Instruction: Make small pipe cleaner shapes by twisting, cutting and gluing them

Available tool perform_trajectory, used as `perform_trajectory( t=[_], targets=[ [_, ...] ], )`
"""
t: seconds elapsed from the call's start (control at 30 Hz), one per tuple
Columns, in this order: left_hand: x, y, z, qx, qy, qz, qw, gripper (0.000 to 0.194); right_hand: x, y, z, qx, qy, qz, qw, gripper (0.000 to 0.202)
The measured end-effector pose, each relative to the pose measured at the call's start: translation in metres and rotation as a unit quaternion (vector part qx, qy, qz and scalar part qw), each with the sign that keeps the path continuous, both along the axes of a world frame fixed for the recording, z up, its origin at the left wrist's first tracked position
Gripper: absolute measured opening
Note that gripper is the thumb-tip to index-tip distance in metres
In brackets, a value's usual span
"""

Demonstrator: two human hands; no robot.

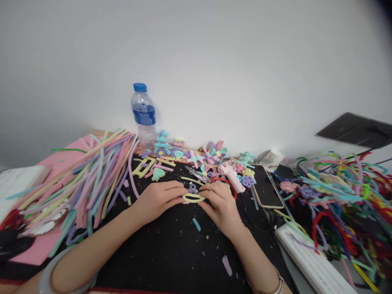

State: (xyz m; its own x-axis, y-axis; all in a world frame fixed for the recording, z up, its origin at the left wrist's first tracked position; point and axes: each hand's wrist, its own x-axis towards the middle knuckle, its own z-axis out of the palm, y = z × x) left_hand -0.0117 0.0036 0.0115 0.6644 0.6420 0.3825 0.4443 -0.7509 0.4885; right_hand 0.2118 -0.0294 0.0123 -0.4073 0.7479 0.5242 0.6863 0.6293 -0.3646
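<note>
Between my two hands is a yellow pipe cleaner (192, 200) bent into a narrow oval loop. My left hand (162, 199) pinches its left end with thumb and fingertips. At the other end, my right hand (221, 206) grips the loop in the same way; part of its fingertips is hidden. Just behind the loop lies a small purple pipe-cleaner piece (192, 188). Scissors (197, 174) with open blades rest beyond my fingers, near a pink glue gun (232, 176).
Loose pastel pipe cleaners (101, 179) are heaped at left. A water bottle (143, 114) stands by the wall. Finished pipe-cleaner shapes line the back. At right lie a phone (268, 187), a white power strip (312, 257) and a tangled colourful pile (337, 200). Scraps dot the black mat (171, 253).
</note>
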Motion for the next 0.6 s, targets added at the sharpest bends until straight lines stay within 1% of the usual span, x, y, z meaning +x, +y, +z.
perform_trajectory(
  t=[0.1, 0.27, 0.47, 0.6],
  targets=[
    [-0.0006, 0.0000, -0.0014, 0.039, 0.001, -0.013, 0.999, 0.020, -0.0003, -0.0001, -0.0004, -0.003, 0.002, 0.007, 1.000, 0.007],
    [-0.0010, 0.0014, -0.0077, 0.102, -0.032, -0.017, 0.994, 0.018, 0.0004, -0.0009, -0.0010, -0.008, 0.001, 0.018, 1.000, 0.007],
    [-0.0001, 0.0020, -0.0082, 0.133, -0.041, -0.018, 0.990, 0.017, 0.0007, -0.0021, -0.0021, -0.016, 0.000, 0.018, 1.000, 0.008],
    [-0.0003, 0.0018, -0.0095, 0.120, -0.047, -0.020, 0.991, 0.017, 0.0002, -0.0019, -0.0027, -0.017, 0.005, 0.022, 1.000, 0.007]
  ],
)
